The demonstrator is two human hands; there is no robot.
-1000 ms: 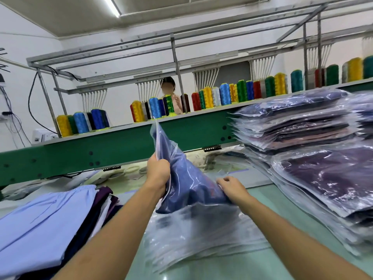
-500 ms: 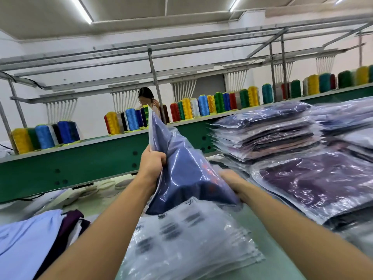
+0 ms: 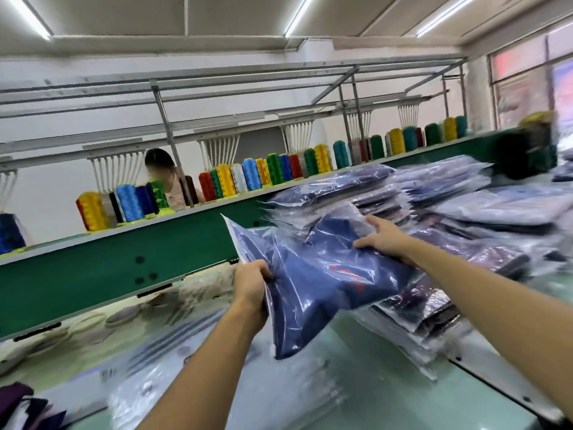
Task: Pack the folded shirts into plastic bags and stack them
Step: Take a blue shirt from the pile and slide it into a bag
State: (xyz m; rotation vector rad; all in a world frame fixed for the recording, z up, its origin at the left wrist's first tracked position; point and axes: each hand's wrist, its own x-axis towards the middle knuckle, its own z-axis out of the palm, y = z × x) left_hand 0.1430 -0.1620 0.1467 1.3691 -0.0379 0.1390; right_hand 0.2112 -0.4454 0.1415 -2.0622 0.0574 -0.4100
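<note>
Green table (image 3: 387, 383); both hands (image 3: 251, 282) (image 3: 384, 237) grip bagged shirt (image 3: 322, 280).

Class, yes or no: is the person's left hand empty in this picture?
No, the left hand grips the left edge of the bagged blue shirt.

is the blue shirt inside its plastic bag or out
Inside. The glossy clear plastic bag covers the blue shirt, its empty flap sticking up above the left hand; the right hand holds the far edge.
</note>
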